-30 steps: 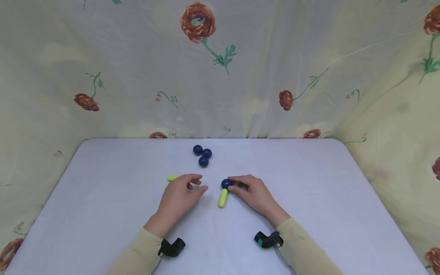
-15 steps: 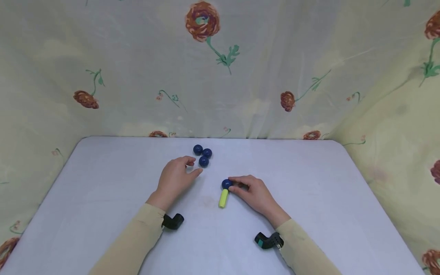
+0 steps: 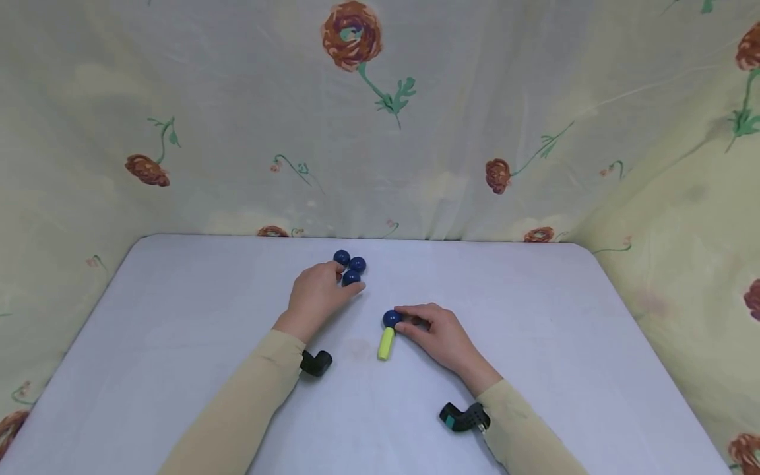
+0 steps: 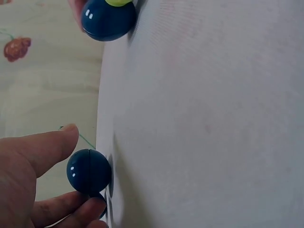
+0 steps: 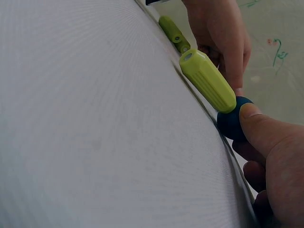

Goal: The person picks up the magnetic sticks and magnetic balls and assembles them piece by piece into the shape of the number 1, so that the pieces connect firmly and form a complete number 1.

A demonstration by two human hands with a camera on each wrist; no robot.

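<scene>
My right hand pinches a glossy dark blue ball between thumb and fingers. A yellow-green ribbed rod extends from that ball toward the front; the right wrist view shows a small round grey spot on the rod's free end. My left hand reaches around the nearest of three other blue balls. In the left wrist view its thumb stands a little apart from this blue ball, and its fingers lie on the opposite side.
Two more blue balls sit against the nearest one toward the table's back edge. More yellow-green rods lie farther left in the right wrist view; the left arm covers them in the head view. A flowered cloth hangs behind the white table.
My left hand has moved away from the yellow-green rods at left, back and then rightward to the group of blue balls. The right hand has kept its pinch on its ball.
</scene>
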